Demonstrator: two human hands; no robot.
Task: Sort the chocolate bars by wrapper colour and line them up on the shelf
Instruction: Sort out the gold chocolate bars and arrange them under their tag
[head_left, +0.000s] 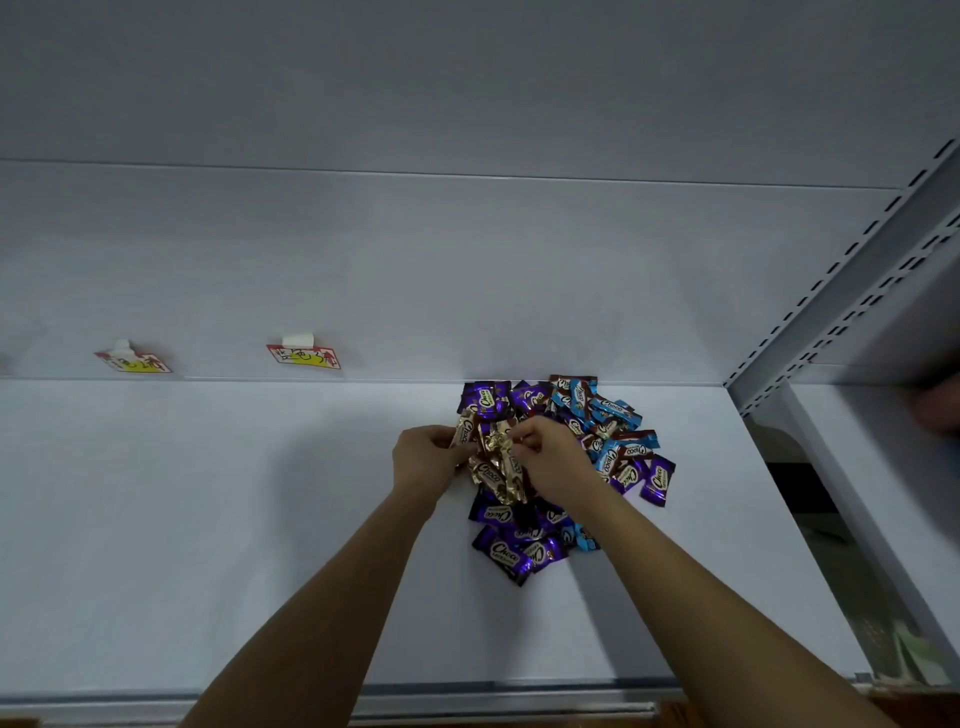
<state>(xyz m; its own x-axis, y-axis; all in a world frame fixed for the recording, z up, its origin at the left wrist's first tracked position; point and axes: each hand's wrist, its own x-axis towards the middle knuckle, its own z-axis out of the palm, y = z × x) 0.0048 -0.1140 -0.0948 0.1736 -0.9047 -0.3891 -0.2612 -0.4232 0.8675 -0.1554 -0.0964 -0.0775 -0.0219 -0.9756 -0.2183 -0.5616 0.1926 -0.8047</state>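
Writing: "Choco" reads on the wrappers; two red-and-yellow tags on the back wall, far left of the hands, carry handwriting I can't make out.
Pile: purple bars, blue bars and gold bars lie heaped on the white shelf, pointing every way, no shared axis.
Left hand: fingers curled, pinching a gold bar at the pile's left edge.
Right hand: curled over the gold bars, pinching one; blue bars lie just beyond it.
Surroundings: slotted upright well right of the hands.
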